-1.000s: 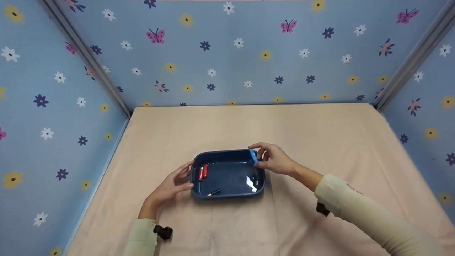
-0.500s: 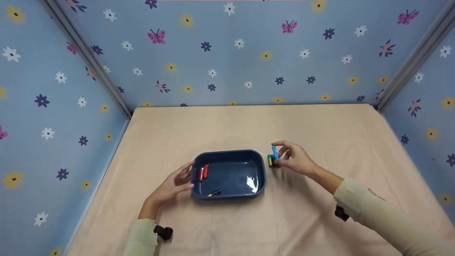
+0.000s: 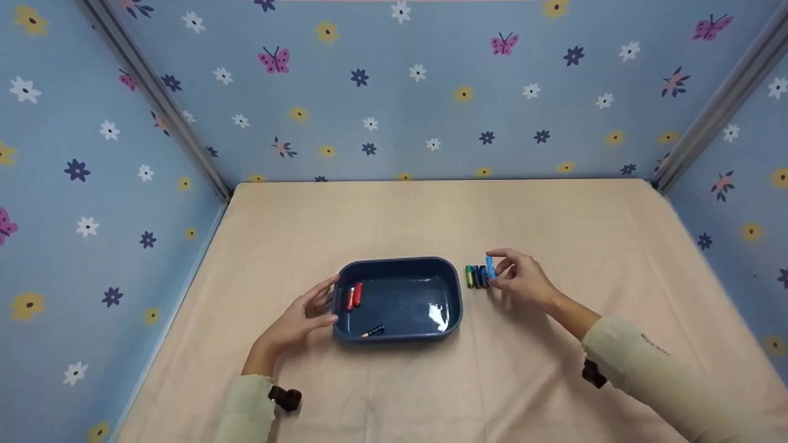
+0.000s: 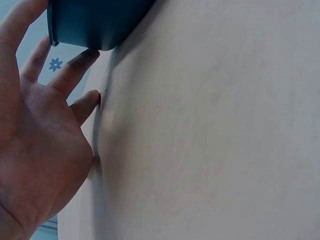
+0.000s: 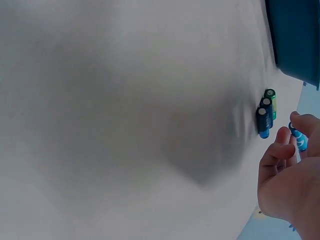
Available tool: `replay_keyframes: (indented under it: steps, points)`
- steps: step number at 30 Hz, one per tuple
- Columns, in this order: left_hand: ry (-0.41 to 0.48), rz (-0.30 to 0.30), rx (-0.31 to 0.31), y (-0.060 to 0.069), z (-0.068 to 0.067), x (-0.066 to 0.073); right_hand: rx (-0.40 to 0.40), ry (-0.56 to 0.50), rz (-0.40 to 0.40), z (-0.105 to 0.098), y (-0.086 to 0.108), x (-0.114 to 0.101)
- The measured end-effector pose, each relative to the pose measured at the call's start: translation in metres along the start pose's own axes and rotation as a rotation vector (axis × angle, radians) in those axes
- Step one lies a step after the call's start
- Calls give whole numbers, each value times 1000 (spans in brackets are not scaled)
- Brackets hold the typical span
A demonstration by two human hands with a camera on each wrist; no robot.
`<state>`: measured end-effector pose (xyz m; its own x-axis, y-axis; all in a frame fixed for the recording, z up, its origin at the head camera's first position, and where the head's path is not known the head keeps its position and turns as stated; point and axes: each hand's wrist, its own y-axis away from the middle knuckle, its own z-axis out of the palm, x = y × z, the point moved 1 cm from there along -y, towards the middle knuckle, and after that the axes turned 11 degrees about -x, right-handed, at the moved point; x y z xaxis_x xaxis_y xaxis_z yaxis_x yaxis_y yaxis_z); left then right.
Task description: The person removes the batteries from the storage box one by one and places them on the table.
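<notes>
My right hand [image 3: 524, 278] pinches a light blue battery [image 3: 490, 267] between thumb and fingers, just right of a short row of batteries. The row has a green battery [image 3: 470, 277] at its left end and dark blue ones [image 3: 479, 277] beside it; the right wrist view shows the pinched light blue battery [image 5: 300, 140] apart from them. A dark blue rectangular tray [image 3: 397, 339] stands to the left. Inside it lie two red batteries [image 3: 354, 296] and a black battery [image 3: 373, 331]. My left hand [image 3: 298, 325] touches the tray's left end with spread fingers.
A pale peach cloth [image 3: 431, 400] covers the table. Blue flowered panels [image 3: 394, 92] rise at the back and both sides, joined by grey corner posts [image 3: 157, 98].
My right hand has moved right from over the tray's far right corner, carrying the light blue battery to the right end of the row. My left hand stays at the tray.
</notes>
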<state>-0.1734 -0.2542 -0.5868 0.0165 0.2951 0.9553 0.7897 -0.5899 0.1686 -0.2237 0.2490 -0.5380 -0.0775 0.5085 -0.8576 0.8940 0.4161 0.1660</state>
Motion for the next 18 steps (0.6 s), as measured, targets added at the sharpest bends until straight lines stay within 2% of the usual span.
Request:
replay_keyframes:
  steps: [5, 14, 18]
  points:
    - [-1, 31, -17, 0, 0, 0, -6, 7, 66, 4, -2, 12]
    - [-3, 7, 1, 0, 0, -1, -40, -15, 120, 6, -7, 20]
    - [1, 17, -2, 0, -1, -1, -51, -14, 146, 6, -8, 19]
